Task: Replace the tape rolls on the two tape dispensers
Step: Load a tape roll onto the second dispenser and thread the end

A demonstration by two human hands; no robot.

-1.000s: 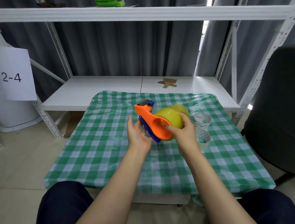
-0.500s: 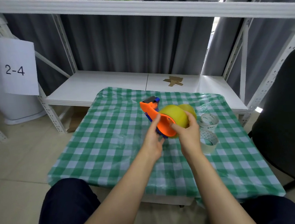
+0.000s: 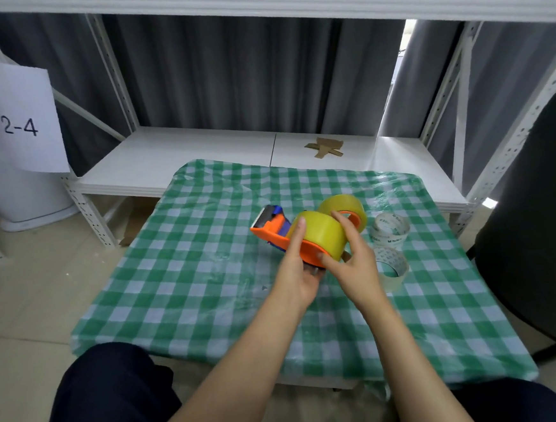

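An orange tape dispenser (image 3: 273,234) with a metal blade end and a blue part is held just above the green checked tablecloth (image 3: 188,271). A yellow tape roll (image 3: 321,234) sits on it. My left hand (image 3: 296,272) holds the dispenser from below, with its index finger lying up against the roll's left side. My right hand (image 3: 355,264) grips the yellow roll, thumb at its near edge and fingers over its top. Right behind stands a second yellow roll (image 3: 344,204) with an orange hub; what it sits on is hidden.
Two clear tape rolls (image 3: 390,228) (image 3: 392,270) lie on the cloth just right of my hands. A white shelf rack (image 3: 179,152) stands behind the table with a cardboard scrap (image 3: 325,147) on it. A dark chair (image 3: 537,223) is at the right, a "2-4" paper sign (image 3: 20,121) at the left.
My left hand moved in from beside the dispenser and took it from below. The dispenser tipped from standing on edge to lying flatter, roll side up. My right hand stayed on the roll.
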